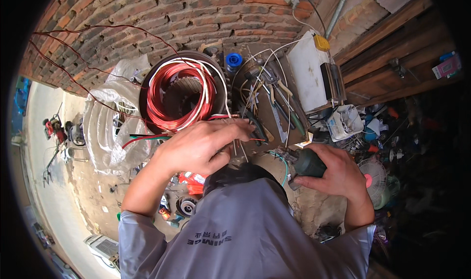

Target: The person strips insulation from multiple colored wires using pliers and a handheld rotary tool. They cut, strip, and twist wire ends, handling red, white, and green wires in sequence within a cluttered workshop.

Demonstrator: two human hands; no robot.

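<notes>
My left hand (206,144) is closed in a pinch on lead wires beside the stator. Black, red and green insulated wires (147,137) run out under it to the left, and a thin orange wire end (257,139) shows past the fingertips. Just beyond that hand, a coil of red enamelled wire (159,100) sits in the round dark motor housing (143,85), with white sleeved leads looped over it. My right hand (336,173) wraps round a dark green, rounded tool (309,163) with a metal part at its left end; its exact kind is unclear.
Pliers (271,78) and other hand tools lie beyond my hands, near a blue spool (234,60). A white box (306,75) stands behind. Reddish wires (88,63) stretch left across a brick wall (211,21). A fan (374,178) is at the right.
</notes>
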